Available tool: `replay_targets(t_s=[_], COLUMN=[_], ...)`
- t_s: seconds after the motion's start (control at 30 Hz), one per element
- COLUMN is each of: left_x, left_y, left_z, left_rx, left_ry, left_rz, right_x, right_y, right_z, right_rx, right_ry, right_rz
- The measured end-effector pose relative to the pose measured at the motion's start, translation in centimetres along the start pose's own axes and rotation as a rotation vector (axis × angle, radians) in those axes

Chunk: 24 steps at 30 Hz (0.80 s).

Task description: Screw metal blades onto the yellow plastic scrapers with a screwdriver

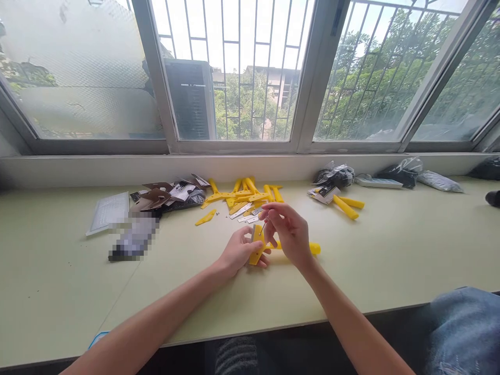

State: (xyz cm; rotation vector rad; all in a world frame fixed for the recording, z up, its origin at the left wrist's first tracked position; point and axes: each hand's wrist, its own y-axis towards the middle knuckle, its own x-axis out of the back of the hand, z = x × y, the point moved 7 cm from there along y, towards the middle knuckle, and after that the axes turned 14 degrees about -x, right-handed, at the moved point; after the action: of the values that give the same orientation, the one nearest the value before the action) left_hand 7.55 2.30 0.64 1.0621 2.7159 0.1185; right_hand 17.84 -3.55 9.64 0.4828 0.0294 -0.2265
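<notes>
Both hands (265,242) grip yellow scraper (257,250) mid-table, w/ room around.

A yellow plastic part (257,251) is noted on a pale green worktop (390,260). Further yellow pieces (242,198) are recorded behind it, beside brown cards (158,195) and black bags (336,176).

Two bare arms are seen, with no sleeves on them. No rings, watch or gloves are worn on the left hand (238,252) or the right hand (291,234). The fingers are thin and the nails are kept short. Below the right hand, a knee in blue jeans (464,328) is seen. Between the two arms, something dark and striped is worn, but it is too dim to make out.
</notes>
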Motion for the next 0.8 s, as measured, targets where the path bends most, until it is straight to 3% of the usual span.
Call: replay_targets(t_s=[0.2, 0.37, 0.57, 0.8], left_x=[0.05, -0.01, 0.07, 0.05], left_y=[-0.02, -0.03, 0.04, -0.04], left_z=[-0.05, -0.17, 0.04, -0.12], left_rx=[-0.004, -0.005, 0.0, 0.001], left_ry=[0.001, 0.004, 0.0, -0.002], left_rz=[-0.006, 0.001, -0.012, -0.01], right_x=[0.23, -0.38, 0.0, 0.05], right_y=[-0.21, -0.32, -0.31, -0.45], right_z=[-0.22, 0.05, -0.26, 0.12], right_rx=[0.0, 0.009, -0.003, -0.012], right_ry=[0.033, -0.006, 0.024, -0.006], right_rz=[-0.069, 0.018, -0.056, -0.008])
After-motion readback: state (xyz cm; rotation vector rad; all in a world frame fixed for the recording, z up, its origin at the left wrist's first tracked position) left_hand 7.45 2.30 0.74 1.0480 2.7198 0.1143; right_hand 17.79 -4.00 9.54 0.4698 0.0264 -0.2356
